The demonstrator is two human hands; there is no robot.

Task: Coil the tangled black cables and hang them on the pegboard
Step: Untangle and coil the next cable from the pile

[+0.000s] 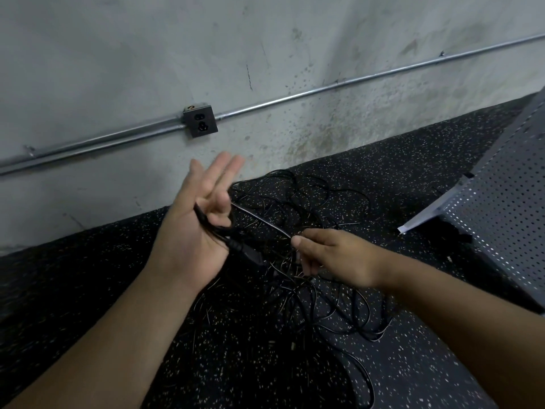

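Cable (260, 220) is sitting clamped in the left hand (193, 231) as an anchor. Right hand (336, 258) is pinching it, likely starting a loop.

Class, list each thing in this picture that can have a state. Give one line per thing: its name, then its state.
left hand: palm up, one finger curled over the held cable.
right hand: pinches the held cable.
held cable: stretched between both hands, plug end below the left palm.
black cables: tangled on the floor, uncoiled.
pegboard: tilted, no cable hung on the visible part.
wall outlet: nothing plugged in.
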